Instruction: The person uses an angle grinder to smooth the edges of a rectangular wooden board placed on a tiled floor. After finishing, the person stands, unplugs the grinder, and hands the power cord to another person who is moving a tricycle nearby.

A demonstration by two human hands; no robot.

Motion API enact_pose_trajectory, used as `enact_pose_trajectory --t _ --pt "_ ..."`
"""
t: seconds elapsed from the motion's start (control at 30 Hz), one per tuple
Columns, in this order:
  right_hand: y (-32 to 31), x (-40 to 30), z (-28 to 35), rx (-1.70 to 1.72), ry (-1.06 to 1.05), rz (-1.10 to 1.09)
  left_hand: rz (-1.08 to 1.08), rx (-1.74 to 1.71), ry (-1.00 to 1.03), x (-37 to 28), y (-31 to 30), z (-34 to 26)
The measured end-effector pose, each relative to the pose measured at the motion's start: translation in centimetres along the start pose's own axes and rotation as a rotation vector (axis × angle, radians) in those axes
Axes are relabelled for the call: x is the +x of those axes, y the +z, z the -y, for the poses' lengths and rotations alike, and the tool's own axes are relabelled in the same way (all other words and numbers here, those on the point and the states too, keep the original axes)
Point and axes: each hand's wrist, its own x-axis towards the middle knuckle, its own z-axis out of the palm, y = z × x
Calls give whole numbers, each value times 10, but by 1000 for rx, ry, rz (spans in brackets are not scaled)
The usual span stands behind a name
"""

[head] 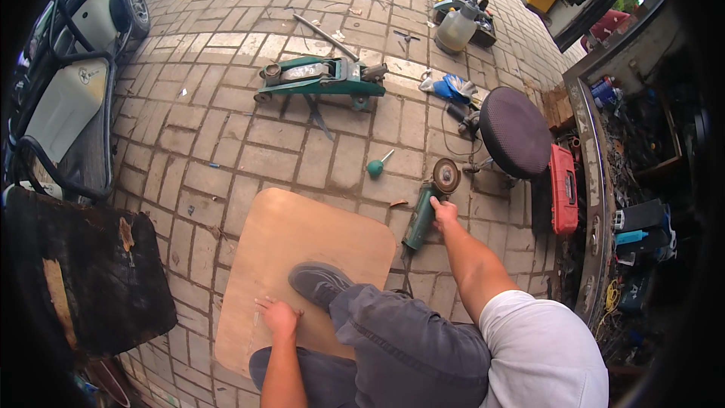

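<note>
My left hand (pixel 278 317) lies with its fingers spread on a wooden board (pixel 294 226) with rounded corners, laid on the brick paving. A grey shoe (pixel 320 283) stands on the same board to the right of that hand. My right hand (pixel 444 214) holds the green body of an angle grinder (pixel 419 221), right of the board. The grinder's round disc (pixel 446 174) is at its far end, and its cord runs back toward my leg. Whether the disc turns cannot be told.
A green floor jack (pixel 323 80) stands ahead, with a green-knobbed tool (pixel 375 168) nearer. To the right are a round stool (pixel 515 131), a red case (pixel 562 190) and crowded shelves. A dark, worn board (pixel 107 272) is at left, below a parked vehicle (pixel 73 102).
</note>
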Motion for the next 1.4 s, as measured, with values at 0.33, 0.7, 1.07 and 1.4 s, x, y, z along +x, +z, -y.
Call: enact_pose_trajectory --t 0.33,0.7,1.07,1.4 --pt "-9 -46 14 -308 -466 -134 116 7 11 4 -11 -11" --pt "-36 -210 533 -349 -1490 -205 -17 -94 -9 13 15 9" --pt "-192 -130 583 633 -687 -414 -3 -77 -36 22 17 6" --pt "20 -180 225 -447 -676 550 -99 -79 -18 6 7 -10"
